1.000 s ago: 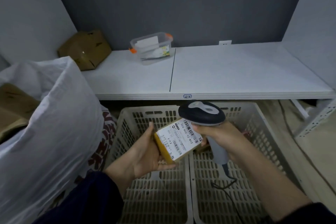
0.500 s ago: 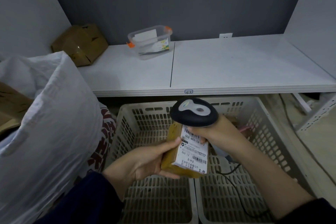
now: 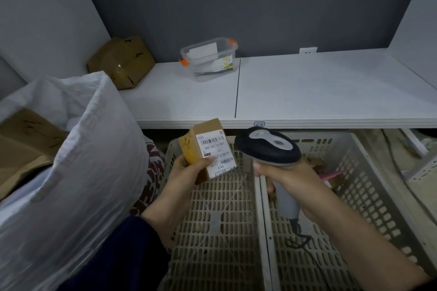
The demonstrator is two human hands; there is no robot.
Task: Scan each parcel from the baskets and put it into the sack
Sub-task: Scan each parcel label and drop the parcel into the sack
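Left hand (image 3: 186,170) grips the parcel (image 3: 208,146) at centre frame, with the thumb across the lower part of the label (image 3: 216,156) and the fingers curled behind. Right hand (image 3: 290,177) is wrapped round the handle of the scanner (image 3: 267,146), whose dark head sits just right of the parcel. The parcel is held above the far end of the left basket (image 3: 212,231). The sack (image 3: 82,149) fills the left of the frame, and its open mouth lies up and left of the parcel. The left hand is therefore the nearer one, and I judge the drop to be a swing leftward over the white rim. The parcel's long axis runs nearly up and down the frame, its top leaning a little left. It is a small brown carton with tape on its side, and its white barcode label faces the camera. Whether the scan has registered cannot be told.
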